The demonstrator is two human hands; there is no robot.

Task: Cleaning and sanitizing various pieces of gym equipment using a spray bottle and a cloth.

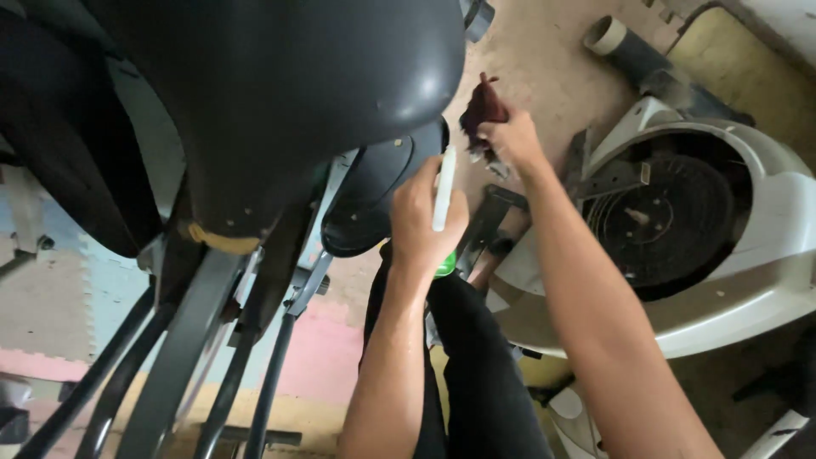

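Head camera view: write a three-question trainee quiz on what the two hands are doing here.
1. True or false: the left hand holds a slim white tube with a green base.
2. What does the right hand grip? A) a dark red cloth B) a steel wrench C) a yellow sponge
3. Fill in: the round black slotted flywheel disc sits inside a ______ plastic housing.

Key: 1 true; 2 A, the dark red cloth; 3 white.
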